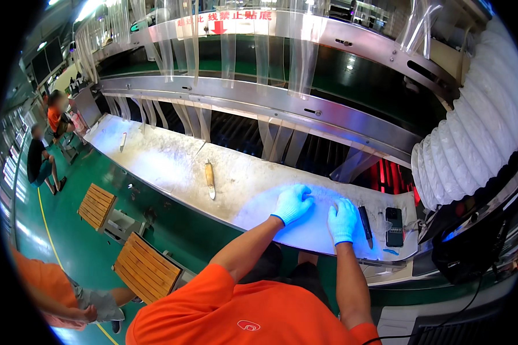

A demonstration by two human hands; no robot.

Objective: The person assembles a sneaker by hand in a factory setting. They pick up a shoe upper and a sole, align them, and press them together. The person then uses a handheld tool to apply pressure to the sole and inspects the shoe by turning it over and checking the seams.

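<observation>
Both hands wear thin gloves, glowing pale blue under the light. My left hand (293, 204) rests on the pale worktable (236, 178), holding nothing I can see, its fingers loosely bent and apart. A short way to its right, my right hand (342, 222) lies on the same surface, fingers spread and pointing away from me. Just beyond that hand lies a black-handled knife (365, 223), not touched. Farther right is a dark phone (393, 227), with a small blue piece (391, 251) near its lower end. A wooden-handled knife (209, 175) lies left of my left hand.
A metal-framed machine (213, 95) with hanging clear strips runs along the table's far side. A white ribbed duct (472, 123) bulges at the right. Slatted wooden seats (147, 267) stand at the left. One person (46, 282) is close at lower left; others sit farther back.
</observation>
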